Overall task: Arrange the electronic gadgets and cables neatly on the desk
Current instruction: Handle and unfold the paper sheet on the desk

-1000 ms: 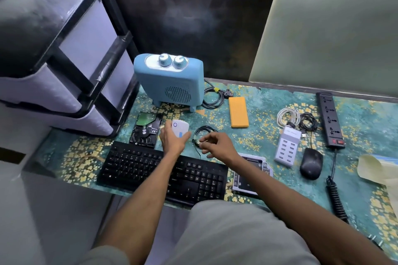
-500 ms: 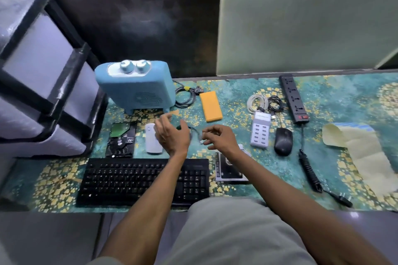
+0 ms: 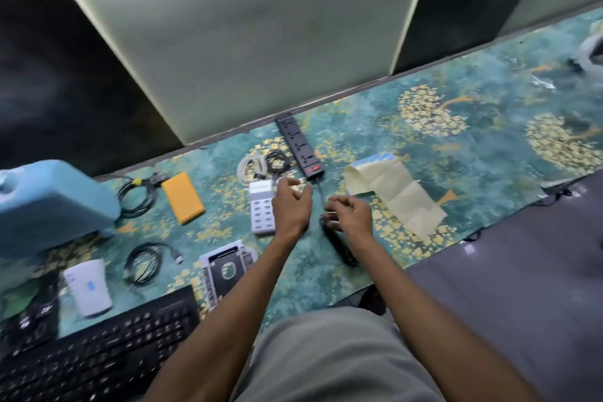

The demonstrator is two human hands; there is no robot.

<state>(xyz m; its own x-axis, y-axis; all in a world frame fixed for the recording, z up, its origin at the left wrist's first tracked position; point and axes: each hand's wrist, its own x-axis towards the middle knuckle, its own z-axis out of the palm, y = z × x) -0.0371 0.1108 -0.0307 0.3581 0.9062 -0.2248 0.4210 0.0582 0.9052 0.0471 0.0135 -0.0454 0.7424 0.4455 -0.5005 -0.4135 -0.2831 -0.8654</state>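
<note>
Both hands are over the middle of the tabletop [image 3: 456, 147]. The left hand [image 3: 291, 206] hovers with its fingers loosely curled and apart, gripping nothing, above the right edge of the white multi-port charger [image 3: 261, 210]. The right hand [image 3: 350, 214] sits close beside it, fingers bent over the top of the bundled black power cord [image 3: 339, 246]; whether it actually pinches the cord cannot be told through the blur.

The cord runs up to the black power strip [image 3: 298, 147], which lies just beyond the hands, near the back edge. The step in hand looks like tidying this cord. The next move likely calls for a firm hold on the bundle with one hand while the other steadies the thin lead, then laying it straight beside the strip.

Further out lie a white cable coil [image 3: 249, 166], an orange power bank [image 3: 183, 202], a black cable [image 3: 143, 263] and the keyboard [image 3: 98, 356].
</note>
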